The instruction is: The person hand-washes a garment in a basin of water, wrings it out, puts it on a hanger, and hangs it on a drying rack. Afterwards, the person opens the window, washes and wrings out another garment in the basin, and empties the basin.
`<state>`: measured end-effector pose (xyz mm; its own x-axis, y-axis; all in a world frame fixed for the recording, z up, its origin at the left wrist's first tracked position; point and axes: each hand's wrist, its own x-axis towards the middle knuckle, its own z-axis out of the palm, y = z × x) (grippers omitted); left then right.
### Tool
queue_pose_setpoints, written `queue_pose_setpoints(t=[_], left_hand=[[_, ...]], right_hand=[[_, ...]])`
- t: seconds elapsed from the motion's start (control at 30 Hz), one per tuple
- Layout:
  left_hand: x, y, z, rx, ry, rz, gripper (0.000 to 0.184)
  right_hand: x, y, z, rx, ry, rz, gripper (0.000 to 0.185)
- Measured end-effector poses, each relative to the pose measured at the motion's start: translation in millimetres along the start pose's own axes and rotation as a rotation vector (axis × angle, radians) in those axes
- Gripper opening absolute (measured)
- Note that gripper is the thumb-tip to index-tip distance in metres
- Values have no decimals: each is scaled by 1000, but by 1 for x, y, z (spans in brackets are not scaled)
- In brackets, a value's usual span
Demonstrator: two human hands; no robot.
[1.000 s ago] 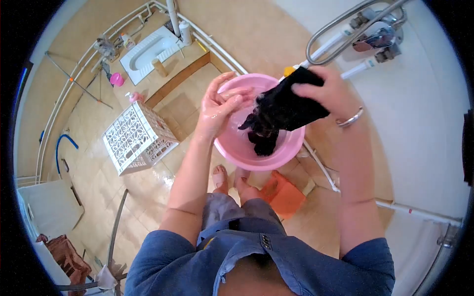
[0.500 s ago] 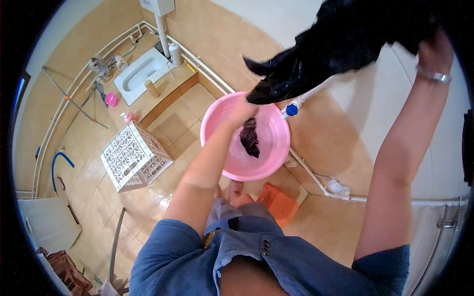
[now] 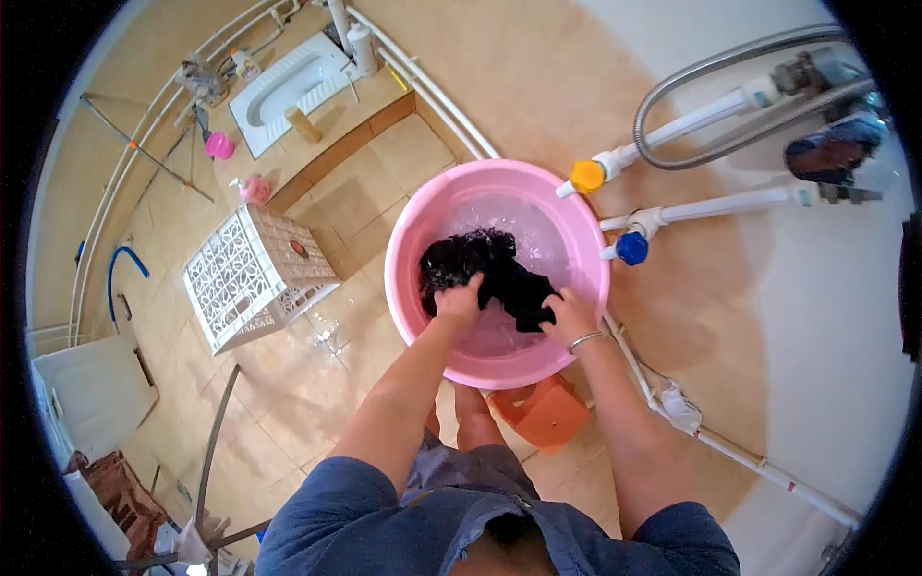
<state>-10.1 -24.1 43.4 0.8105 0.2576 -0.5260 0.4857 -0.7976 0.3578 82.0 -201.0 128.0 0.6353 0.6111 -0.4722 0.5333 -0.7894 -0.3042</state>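
A wet black garment (image 3: 490, 269) lies bunched in the water of a round pink basin (image 3: 401, 240). My left hand (image 3: 461, 300) is down in the basin with its fingers closed on the left part of the garment. On the other side, my right hand (image 3: 571, 317) grips the garment's right end, close to the basin's wall. A bracelet circles my right wrist. Parts of my fingertips are hidden in the dark cloth.
An orange stool (image 3: 543, 413) stands below the basin. Yellow (image 3: 588, 176) and blue taps (image 3: 632, 248) jut out at its right. To the left is a white crate (image 3: 245, 274) with a pink pump bottle (image 3: 253, 189) behind it. A squat toilet (image 3: 293, 91) is farther back.
The black garment, held up high at the right before, has come down into the basin. My right hand lowered with it, and my left hand moved down onto the cloth.
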Motion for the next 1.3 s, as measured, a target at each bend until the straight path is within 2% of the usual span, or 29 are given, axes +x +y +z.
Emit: queue_pose_setpoints(t=[0.03, 0.07, 0.1, 0.13, 0.17, 0.27, 0.3, 0.33, 0.37, 0.4, 0.47, 0.53, 0.6, 0.63, 0.67, 0.7, 0.73, 0.77, 0.8, 0.83, 0.87, 0.9, 0.93, 1.03, 1.1, 1.13, 1.2, 1.23, 1.3], left_hand=[[-1, -3, 9, -1, -16, -13, 53], [-5, -4, 14, 15, -113, 8, 51], [-8, -3, 16, 30, -206, 30, 49], [-11, -3, 14, 30, -212, 21, 49], [-17, 1, 2, -100, -113, 161, 48], [-43, 25, -67, -650, 233, 458, 39], [-57, 38, -100, -774, 157, 490, 45], [-69, 51, -120, -1022, 56, 460, 38], [-83, 64, -137, -1203, 56, 520, 32], [-94, 74, -149, -1190, 93, 612, 33], [-111, 86, -158, -1384, 76, 680, 37], [-120, 82, -162, -1494, 150, 847, 42], [-125, 56, -178, -1353, 343, 763, 36], [-119, 35, -167, -1661, 414, 502, 33], [-124, 23, -193, -1914, 397, 507, 36], [-115, -5, -197, -1970, 414, 284, 38], [-104, -36, -186, -1893, 384, 136, 53], [-95, -61, -167, -1666, 298, 33, 62], [-95, -72, -163, -1439, 207, -68, 72], [-96, -75, -155, -1281, 175, -69, 88], [-97, -73, -145, -1383, 136, 174, 87], [-93, -63, -141, -1246, 144, 355, 91], [-92, -47, -140, -1293, 48, 491, 98], [-81, -2, -115, -1412, -235, 709, 86], [-83, 14, -95, -1726, -319, 575, 94], [-84, 18, -91, -1730, -314, 576, 94], [-91, 23, -88, -1829, -319, 494, 95], [-87, 25, -87, -1908, -422, 494, 103], [-91, 31, -101, -1669, -231, 402, 84]], right_hand=[[3, 8, 16, -47, -174, 63, 43], [-2, 10, 25, -42, -192, 61, 43], [-6, 10, 32, -46, -145, 82, 55], [-7, 10, 37, -50, -94, 100, 68], [-6, 10, 34, 3, -133, 70, 84], [-5, -5, 26, 104, 6, -61, 87], [3, -2, 44, 51, 179, -182, 78], [7, -9, 42, 51, 181, -193, 78], [13, -18, 36, 214, 167, -281, 69], [18, -27, 30, 376, 140, -368, 61], [12, -45, 18, 662, 272, -358, 55], [11, -62, 3, 894, 449, -325, 49], [16, -71, -11, 1053, 621, -286, 43], [18, -70, -18, 1053, 628, -288, 41], [14, -69, -26, 1033, 606, -310, 38], [6, -61, -33, 885, 511, -337, 45], [-2, -52, -41, 735, 425, -376, 52], [-8, -61, -53, 836, 316, -308, 61], [-8, -65, -58, 881, 287, -377, 61], [-11, -72, -62, 918, 249, -395, 61], [-13, -81, -67, 953, 214, -411, 61], [-15, -89, -69, 955, 203, -421, 61], [-19, -96, -68, 990, 190, -425, 61], [-24, -108, -71, 1078, 210, -419, 61], [-19, -103, -72, 1212, 286, -359, 59], [-15, -105, -68, 1314, 366, -291, 52], [-5, -112, -64, 1711, 433, -18, 43], [3, -116, -60, 1768, 506, 132, 38], [13, -116, -53, 1796, 370, 206, 32]])
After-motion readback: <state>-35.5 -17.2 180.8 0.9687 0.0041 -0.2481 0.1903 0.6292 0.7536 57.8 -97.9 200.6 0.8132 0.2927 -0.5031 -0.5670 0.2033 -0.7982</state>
